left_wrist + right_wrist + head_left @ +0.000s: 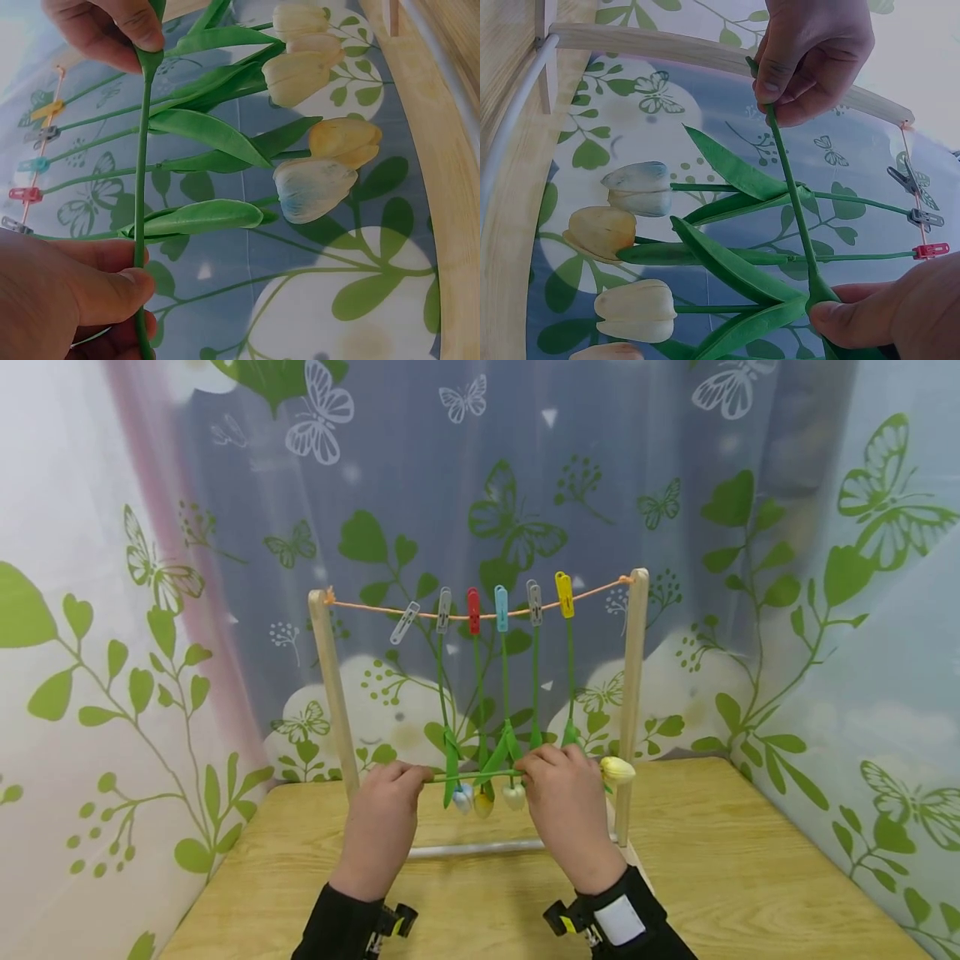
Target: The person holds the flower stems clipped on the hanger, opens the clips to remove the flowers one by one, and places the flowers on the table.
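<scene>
Both hands hold one artificial tulip level in front of a row of hanging tulips. My left hand (384,818) pinches the stem's (141,187) bare end between thumb and fingers. Toward the flower, my right hand (567,806) grips the stem where the leaf begins; its pale yellow head (618,769) sticks out to the right. Behind the stem, several tulips hang head down, among them a blue-white one (313,191), a yellow one (600,234) and a white one (635,310). My right hand hides part of the row in the head view.
An orange string (367,607) runs between a left wooden post (335,693) and a right one (634,693). Red (474,610), blue (502,607), yellow (565,594) and grey clothespins grip the stems; a tilted grey clothespin (405,622) at left holds none. A white rod (480,848) spans low.
</scene>
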The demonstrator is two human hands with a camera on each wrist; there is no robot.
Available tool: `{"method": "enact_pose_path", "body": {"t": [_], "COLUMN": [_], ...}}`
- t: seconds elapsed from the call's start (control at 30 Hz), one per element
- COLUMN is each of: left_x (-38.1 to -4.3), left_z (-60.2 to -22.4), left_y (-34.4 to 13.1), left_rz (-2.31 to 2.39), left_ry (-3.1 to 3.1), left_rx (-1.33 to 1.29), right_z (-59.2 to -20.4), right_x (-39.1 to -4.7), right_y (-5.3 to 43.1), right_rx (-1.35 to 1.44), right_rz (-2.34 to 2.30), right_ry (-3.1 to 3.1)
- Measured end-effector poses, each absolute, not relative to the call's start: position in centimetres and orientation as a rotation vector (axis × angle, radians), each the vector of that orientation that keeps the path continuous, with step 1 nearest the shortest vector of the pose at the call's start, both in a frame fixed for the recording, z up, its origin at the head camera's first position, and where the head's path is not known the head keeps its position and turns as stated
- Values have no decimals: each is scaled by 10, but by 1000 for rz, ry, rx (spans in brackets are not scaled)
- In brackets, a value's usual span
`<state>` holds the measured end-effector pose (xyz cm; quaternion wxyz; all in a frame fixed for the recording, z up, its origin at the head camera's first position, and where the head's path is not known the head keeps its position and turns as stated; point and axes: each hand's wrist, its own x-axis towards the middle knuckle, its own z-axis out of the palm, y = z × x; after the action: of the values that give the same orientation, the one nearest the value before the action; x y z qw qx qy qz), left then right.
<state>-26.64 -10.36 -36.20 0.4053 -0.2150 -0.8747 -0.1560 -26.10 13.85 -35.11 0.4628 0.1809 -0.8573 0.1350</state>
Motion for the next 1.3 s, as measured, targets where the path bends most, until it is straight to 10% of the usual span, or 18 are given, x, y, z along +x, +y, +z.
{"method": "enact_pose_path", "body": {"t": [1.3], "left_x": [-261], "left_z": [-362], "left_y": [-95], "left_rz": [-305], "left_ry": [-2346], "left_rx": [-502], "right_z": [-354], "right_x": [-256], "right_y": [133], "right_rx": [414], "right_rz": [286], "right_ry": [-2311]}}
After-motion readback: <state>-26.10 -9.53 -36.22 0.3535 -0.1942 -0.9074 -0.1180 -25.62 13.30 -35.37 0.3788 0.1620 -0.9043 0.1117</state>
